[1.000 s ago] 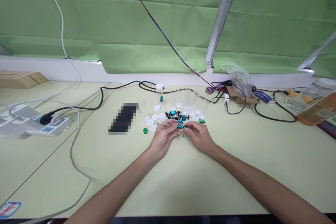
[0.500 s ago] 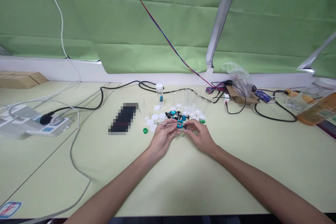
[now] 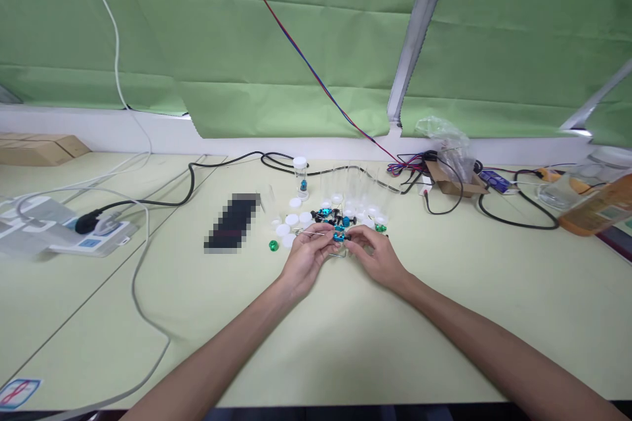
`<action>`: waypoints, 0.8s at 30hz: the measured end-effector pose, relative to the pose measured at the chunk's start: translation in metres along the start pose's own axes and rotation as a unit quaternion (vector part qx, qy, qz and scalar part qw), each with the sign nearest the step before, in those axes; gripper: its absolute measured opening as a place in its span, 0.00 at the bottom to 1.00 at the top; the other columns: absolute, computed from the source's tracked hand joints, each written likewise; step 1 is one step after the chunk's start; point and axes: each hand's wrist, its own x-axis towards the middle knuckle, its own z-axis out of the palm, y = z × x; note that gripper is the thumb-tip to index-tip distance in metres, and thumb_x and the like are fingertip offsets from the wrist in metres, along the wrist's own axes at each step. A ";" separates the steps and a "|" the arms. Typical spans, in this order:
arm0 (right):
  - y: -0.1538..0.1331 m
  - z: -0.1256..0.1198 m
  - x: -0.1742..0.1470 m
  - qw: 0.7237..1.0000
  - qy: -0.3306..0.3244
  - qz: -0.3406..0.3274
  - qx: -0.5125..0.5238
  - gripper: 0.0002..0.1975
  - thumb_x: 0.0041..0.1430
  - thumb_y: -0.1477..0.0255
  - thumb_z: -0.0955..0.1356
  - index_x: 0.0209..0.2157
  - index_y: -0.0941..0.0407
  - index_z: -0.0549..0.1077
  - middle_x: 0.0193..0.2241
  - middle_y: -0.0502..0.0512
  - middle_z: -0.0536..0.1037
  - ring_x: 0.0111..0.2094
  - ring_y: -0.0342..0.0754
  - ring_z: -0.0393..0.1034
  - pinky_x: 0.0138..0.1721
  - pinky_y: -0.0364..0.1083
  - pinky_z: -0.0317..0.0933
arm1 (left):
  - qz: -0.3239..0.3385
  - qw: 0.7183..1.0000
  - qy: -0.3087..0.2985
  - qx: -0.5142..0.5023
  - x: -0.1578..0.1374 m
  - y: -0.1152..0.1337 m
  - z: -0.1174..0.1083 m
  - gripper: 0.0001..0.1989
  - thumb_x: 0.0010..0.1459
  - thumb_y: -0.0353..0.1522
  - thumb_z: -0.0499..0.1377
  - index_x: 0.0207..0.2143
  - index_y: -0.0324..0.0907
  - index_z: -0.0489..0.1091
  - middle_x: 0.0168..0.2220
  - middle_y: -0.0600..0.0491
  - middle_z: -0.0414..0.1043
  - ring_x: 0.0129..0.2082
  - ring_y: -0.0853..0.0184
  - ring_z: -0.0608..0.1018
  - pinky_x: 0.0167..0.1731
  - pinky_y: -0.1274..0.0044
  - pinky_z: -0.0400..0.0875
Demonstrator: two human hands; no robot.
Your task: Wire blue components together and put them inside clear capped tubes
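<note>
My left hand (image 3: 307, 258) is closed, its thumb and fingers gripping a small shiny blue metal piece (image 3: 338, 237). A thin metal rod (image 3: 316, 233) also lies across its fingers. My right hand (image 3: 379, 255) pinches the dark right end of the same blue piece, and the fingertips partly hide that end. Just behind the hands lies a pile of blue and black parts (image 3: 324, 212), with several white round caps (image 3: 292, 218) beside it. A green part (image 3: 273, 246) rests left of my left hand.
Several clear tubes (image 3: 353, 181) stand behind the pile. A capped tube (image 3: 299, 177) holds a blue part. A blurred-out black rectangle (image 3: 232, 223) lies to the left, near a power strip (image 3: 93, 240). Cables, a cardboard box (image 3: 451, 181) and an orange bottle (image 3: 597, 207) are right.
My right fingertips have shifted slightly around the dark end of the blue piece, covering more of it. My left hand keeps its place.
</note>
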 end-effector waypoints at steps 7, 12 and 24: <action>0.000 0.000 -0.001 0.999 -0.001 -0.018 0.029 0.10 0.61 0.68 0.67 0.43 0.54 0.69 0.39 0.56 0.75 0.33 0.47 0.72 0.38 0.48 0.68 | 0.003 1.000 0.004 0.000 0.000 -0.001 -0.002 0.10 0.45 0.26 0.68 0.33 0.37 0.73 0.29 0.53 0.75 0.26 0.72 0.77 0.32 0.80 0.73; 0.000 0.001 0.000 1.000 0.000 -0.023 0.009 0.08 0.62 0.67 0.67 0.41 0.54 0.71 0.37 0.55 0.75 0.33 0.47 0.71 0.39 0.47 0.67 | -0.001 1.000 0.007 0.003 0.001 -0.001 -0.002 0.10 0.45 0.26 0.69 0.33 0.37 0.73 0.30 0.53 0.75 0.27 0.72 0.77 0.32 0.80 0.73; 0.000 0.001 0.001 1.000 -0.008 -0.008 0.001 0.09 0.64 0.65 0.64 0.35 0.55 0.72 0.27 0.51 0.75 0.28 0.46 0.70 0.35 0.46 0.66 | -0.005 1.000 -0.002 0.006 -0.001 0.000 0.000 0.10 0.45 0.26 0.68 0.32 0.37 0.74 0.30 0.52 0.75 0.26 0.72 0.76 0.31 0.80 0.72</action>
